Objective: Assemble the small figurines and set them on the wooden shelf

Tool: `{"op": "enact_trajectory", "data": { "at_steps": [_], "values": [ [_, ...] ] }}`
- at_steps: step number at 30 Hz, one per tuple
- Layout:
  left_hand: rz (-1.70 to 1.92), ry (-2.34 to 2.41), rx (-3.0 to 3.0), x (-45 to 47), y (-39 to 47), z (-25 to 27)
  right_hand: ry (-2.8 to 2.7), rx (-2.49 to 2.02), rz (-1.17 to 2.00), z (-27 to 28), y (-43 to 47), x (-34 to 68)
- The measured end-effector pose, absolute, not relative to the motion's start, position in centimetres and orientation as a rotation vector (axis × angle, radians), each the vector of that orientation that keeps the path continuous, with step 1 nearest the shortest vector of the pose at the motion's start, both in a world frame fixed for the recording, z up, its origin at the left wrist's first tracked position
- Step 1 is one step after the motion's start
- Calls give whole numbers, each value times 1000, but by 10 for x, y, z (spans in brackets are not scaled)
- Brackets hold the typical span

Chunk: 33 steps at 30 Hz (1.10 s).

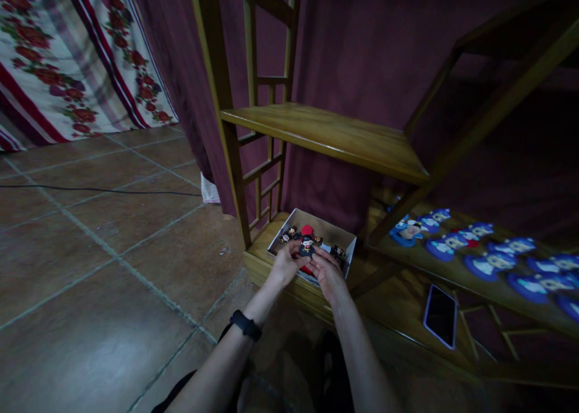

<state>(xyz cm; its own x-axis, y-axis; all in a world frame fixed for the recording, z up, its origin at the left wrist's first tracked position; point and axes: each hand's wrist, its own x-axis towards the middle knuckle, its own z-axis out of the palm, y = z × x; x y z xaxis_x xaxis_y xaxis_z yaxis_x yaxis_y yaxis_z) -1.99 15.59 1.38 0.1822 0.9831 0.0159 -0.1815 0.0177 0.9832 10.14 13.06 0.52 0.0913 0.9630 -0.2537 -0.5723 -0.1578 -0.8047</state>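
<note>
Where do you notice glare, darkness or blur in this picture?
In the head view, light is dim and the upper right nearly black; in the head view, glare whitens the floor at lower left; in the head view, the blue-and-white figurines at right look smeared, while the held dark figurine reads somewhat clearer.

The held figurine (307,248) at lower centre is mostly black, with red and white details. The box (333,234) is white along its rim and greyish within; the smaller figures (286,234) in it show black, gold and red. A black wristband (245,325) sits lower centre. At right, the row of figurines (491,263) is blue and white, while the phone (441,315) has a dark screen edged in lilac. The shelf (325,132) is honey-brown wood, the curtain (353,51) plain plum. Upper left, a white cloth (85,51) carries red roses, green leaves and dark red stripes; pale lines grid the brown floor (76,274).
</note>
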Motion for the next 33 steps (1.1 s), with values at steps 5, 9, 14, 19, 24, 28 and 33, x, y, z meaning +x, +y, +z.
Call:
{"op": "enact_trajectory", "data": {
  "at_steps": [5,9,14,19,24,28,33],
  "values": [
    [1154,952,1155,-19,158,9,-542,-962,1473,9,129,101],
    [1171,971,1151,-19,159,7,-539,-972,1461,12,128,100],
    [1160,996,1108,-18,157,9,-527,-983,1478,11,128,100],
    [1162,1064,1130,-18,157,11,-518,-999,1477,10,129,101],
    [1150,1065,1146,-18,156,13,-513,-1000,1478,8,130,100],
    [1155,1082,1170,-18,156,16,-516,-993,1484,7,130,99],
    [1167,1094,1182,-19,156,16,-530,-995,1480,7,130,99]
  ]
}}
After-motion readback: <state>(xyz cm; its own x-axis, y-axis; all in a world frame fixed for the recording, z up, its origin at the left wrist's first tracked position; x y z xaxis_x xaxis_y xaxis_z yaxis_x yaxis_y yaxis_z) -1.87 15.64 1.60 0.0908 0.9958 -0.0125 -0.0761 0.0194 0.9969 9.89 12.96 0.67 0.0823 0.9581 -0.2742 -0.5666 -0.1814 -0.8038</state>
